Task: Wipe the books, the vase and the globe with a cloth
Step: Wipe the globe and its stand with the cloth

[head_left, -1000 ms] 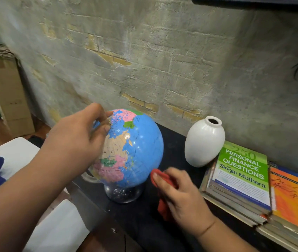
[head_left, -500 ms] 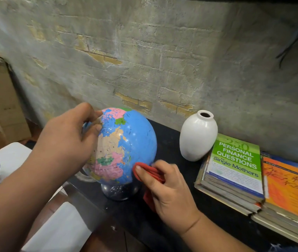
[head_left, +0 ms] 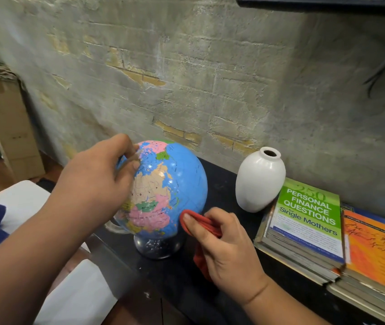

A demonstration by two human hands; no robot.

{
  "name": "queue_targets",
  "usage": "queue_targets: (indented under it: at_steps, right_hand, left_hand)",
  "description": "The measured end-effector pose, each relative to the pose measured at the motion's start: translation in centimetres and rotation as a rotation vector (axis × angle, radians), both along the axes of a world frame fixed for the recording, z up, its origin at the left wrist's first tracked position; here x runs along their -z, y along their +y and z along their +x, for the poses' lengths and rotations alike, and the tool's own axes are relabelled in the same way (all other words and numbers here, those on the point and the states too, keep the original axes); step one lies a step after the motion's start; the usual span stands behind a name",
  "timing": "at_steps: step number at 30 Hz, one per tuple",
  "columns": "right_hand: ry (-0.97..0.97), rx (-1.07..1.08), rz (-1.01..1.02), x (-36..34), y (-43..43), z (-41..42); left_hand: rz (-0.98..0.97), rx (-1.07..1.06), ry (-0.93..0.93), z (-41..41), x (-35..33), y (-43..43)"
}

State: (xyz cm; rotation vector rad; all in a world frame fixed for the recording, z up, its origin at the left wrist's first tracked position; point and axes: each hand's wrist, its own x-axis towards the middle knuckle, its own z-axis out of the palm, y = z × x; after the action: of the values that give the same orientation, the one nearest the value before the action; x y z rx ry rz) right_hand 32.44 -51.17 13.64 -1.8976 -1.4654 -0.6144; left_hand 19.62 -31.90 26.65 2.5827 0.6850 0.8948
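A blue globe (head_left: 177, 184) with pink and tan countries stands on a clear base on the black table (head_left: 222, 179). My left hand (head_left: 97, 181) grips the globe's upper left side. My right hand (head_left: 224, 249) holds a red cloth (head_left: 200, 225) pressed against the globe's lower right. To the right stands a white vase (head_left: 258, 181), upright and untouched. Beyond it lie stacked books: a green and white one (head_left: 308, 219) on top of one pile, an orange one (head_left: 374, 252) on the pile beside it.
A rough brick wall (head_left: 210, 78) runs close behind the table. White cushions (head_left: 17, 202) sit at lower left below the table edge. A cardboard box (head_left: 6, 123) stands at far left by a green object. A dark shelf edge (head_left: 315, 3) overhangs top right.
My right hand with the red cloth has slid left from the tabletop onto the globe's lower right side. My left hand stays on the globe's upper left.
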Motion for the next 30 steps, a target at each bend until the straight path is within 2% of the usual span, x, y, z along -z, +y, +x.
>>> queue_targets:
  at_steps: [6, 11, 13, 15, 17, 21, 26, 30]
  right_hand:
    - [0.055, 0.016, -0.008, -6.2, 2.8, -0.8]
    - [0.122, -0.048, 0.011, -2.4, 0.7, -0.6]
    - [0.220, -0.007, -0.008, 0.2, -0.3, -0.2]
    - [0.403, 0.058, -0.052, 1.6, -0.4, 0.5]
    - [0.567, 0.077, -0.087, 2.1, 0.0, 1.1]
    - [0.761, 0.034, 0.001, 2.0, 0.5, 1.2]
    - [0.945, -0.022, 0.087, 1.2, 1.2, 0.4]
    - [1.052, -0.148, 0.241, -0.8, 1.7, -0.5]
  left_hand:
    - [0.047, 0.006, -0.013, 0.3, 0.6, -0.3]
    - [0.022, 0.111, -0.059, 0.4, 0.6, -0.3]
    - [-0.036, 0.096, -0.061, 0.2, 0.6, -0.3]
    - [-0.038, 0.030, -0.048, 0.2, 0.6, -0.1]
    - [0.035, -0.022, -0.020, 0.1, 0.4, 0.0]
    - [0.148, 0.018, 0.034, 0.2, 0.2, 0.1]
    - [0.097, 0.075, -0.026, 0.7, 0.6, 0.4]
    - [-0.187, 0.176, -0.092, 0.9, 1.2, 0.2]
